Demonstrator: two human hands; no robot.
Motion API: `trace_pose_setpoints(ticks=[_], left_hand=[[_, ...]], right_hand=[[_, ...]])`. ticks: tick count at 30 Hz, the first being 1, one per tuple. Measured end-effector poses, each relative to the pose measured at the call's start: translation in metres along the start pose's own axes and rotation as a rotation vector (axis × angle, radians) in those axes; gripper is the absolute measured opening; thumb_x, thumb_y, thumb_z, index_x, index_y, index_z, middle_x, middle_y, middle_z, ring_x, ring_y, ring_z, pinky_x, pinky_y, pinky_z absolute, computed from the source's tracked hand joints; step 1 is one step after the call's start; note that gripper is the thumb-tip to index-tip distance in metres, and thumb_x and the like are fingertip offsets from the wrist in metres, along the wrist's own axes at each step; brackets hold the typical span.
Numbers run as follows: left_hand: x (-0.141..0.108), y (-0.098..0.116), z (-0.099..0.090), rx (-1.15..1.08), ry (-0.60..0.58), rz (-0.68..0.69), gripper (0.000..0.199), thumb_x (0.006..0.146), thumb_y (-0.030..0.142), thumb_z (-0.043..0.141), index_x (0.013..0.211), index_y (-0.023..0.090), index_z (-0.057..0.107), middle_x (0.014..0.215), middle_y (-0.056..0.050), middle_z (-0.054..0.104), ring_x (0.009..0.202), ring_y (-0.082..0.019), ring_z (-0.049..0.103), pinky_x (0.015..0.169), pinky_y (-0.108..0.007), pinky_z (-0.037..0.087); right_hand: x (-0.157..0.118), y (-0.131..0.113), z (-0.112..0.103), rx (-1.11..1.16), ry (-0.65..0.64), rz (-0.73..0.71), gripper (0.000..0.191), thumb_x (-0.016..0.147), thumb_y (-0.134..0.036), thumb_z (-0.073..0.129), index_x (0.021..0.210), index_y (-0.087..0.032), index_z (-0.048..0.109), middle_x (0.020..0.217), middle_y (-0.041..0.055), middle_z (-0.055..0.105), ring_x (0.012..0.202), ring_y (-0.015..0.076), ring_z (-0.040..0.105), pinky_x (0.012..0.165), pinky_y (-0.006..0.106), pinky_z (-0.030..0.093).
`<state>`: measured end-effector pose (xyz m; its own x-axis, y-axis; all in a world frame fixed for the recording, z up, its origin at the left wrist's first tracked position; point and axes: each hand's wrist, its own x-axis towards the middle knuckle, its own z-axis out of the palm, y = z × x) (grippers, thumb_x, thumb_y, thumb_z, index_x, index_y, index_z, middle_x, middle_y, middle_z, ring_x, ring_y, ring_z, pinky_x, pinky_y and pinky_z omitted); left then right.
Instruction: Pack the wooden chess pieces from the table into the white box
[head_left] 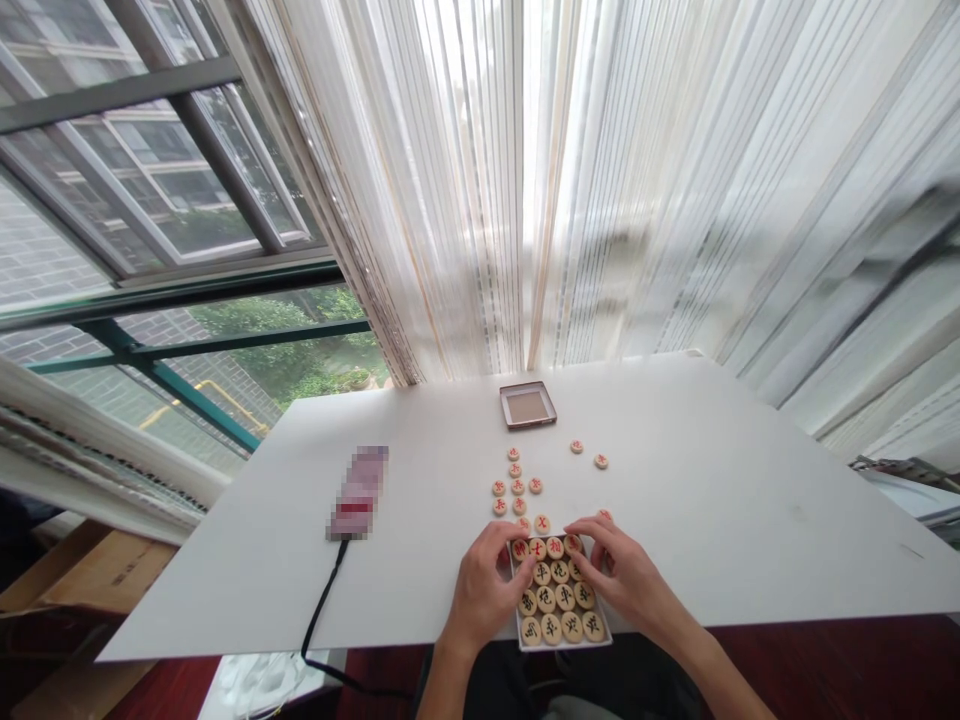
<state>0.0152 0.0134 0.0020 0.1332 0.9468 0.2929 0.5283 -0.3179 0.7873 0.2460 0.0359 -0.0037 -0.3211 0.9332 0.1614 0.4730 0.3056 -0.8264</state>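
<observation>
A shallow white box (519,636) at the table's front edge holds rows of round wooden Chinese chess pieces, black-marked (545,598) below and a red-marked top row (555,548). My left hand (486,580) curls over the box's upper left corner, thumb and forefinger around a red piece (520,550). At the upper right corner, my right hand (626,565) has thumb and forefinger about another red piece (573,544), partly covered by the fingers. Just beyond the box lie loose red pieces (542,524), one partly behind my left fingertips.
Several red pieces (517,487) lie in a cluster past the box, with two more (577,447) farther right. A box lid (528,405) rests near the back edge of the white table (697,480). At left is a pixelated device (360,492) with a black cable (321,600).
</observation>
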Motion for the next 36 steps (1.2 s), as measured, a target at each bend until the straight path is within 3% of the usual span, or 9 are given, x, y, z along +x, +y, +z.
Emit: trace_pose_setpoints(ticks=[14, 25, 30, 36], left_hand=[[0.0, 0.0, 0.0, -0.014, 0.002, -0.005, 0.018, 0.088, 0.024, 0.065, 0.106, 0.024, 0.066, 0.105, -0.004, 0.067, 0.09, -0.019, 0.065, 0.077, -0.029, 0.054], [0.0, -0.006, -0.002, -0.121, 0.085, -0.098, 0.021, 0.095, 0.038, 0.057, 0.102, 0.021, 0.067, 0.097, -0.005, 0.069, 0.074, -0.016, 0.061, 0.069, -0.028, 0.053], [0.008, -0.017, -0.017, -0.236, 0.103, -0.171, 0.027, 0.096, 0.043, 0.054, 0.099, 0.019, 0.068, 0.097, -0.006, 0.071, 0.085, -0.018, 0.065, 0.079, -0.029, 0.054], [0.033, -0.025, -0.044, -0.089, 0.126, -0.117, 0.024, 0.095, 0.039, 0.055, 0.101, 0.02, 0.069, 0.098, -0.005, 0.072, 0.084, -0.018, 0.066, 0.078, -0.03, 0.055]], right_hand=[[-0.002, -0.003, -0.002, 0.035, 0.0, 0.005, 0.014, 0.093, -0.03, 0.055, 0.102, -0.024, 0.062, 0.1, 0.0035, 0.065, 0.062, 0.0128, 0.059, 0.059, 0.026, 0.052], [-0.011, -0.002, -0.005, 0.08, 0.101, 0.024, 0.023, 0.096, -0.041, 0.053, 0.099, -0.023, 0.067, 0.113, 0.0082, 0.066, 0.058, 0.0126, 0.057, 0.056, 0.028, 0.053], [-0.018, 0.001, -0.013, 0.101, 0.17, 0.018, 0.022, 0.096, -0.041, 0.054, 0.097, -0.023, 0.066, 0.101, 0.007, 0.068, 0.066, 0.016, 0.061, 0.063, 0.029, 0.054], [-0.023, 0.005, -0.015, 0.106, 0.141, 0.048, 0.023, 0.098, -0.042, 0.053, 0.096, -0.023, 0.066, 0.09, 0.0049, 0.069, 0.07, 0.0177, 0.061, 0.064, 0.028, 0.052]])
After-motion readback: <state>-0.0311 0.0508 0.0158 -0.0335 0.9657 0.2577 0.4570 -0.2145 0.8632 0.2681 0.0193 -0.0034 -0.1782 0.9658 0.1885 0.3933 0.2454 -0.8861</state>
